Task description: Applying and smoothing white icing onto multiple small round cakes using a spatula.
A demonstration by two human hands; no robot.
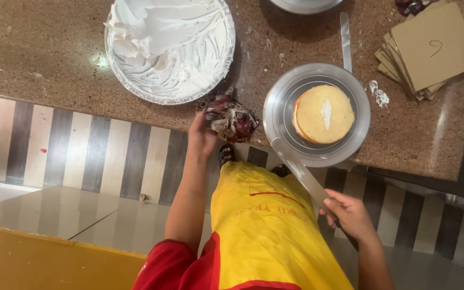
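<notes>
My left hand (201,135) grips a crumpled, stained cloth (232,118) at the near edge of the brown stone counter (55,59). My right hand (350,214) holds the handle of a long flat metal spatula (302,172), its blade reaching up to the rim of a round metal turntable (350,142). On the turntable sits a round yellow sponge cake (310,115) with a small dab of white cream (326,113) on top.
A large metal bowl of white whipped cream (170,45) stands at the back left. A stack of square cardboard boards (430,48) lies at the right. Another spatula (345,40) lies behind the turntable. A striped floor and my yellow apron (269,225) are below.
</notes>
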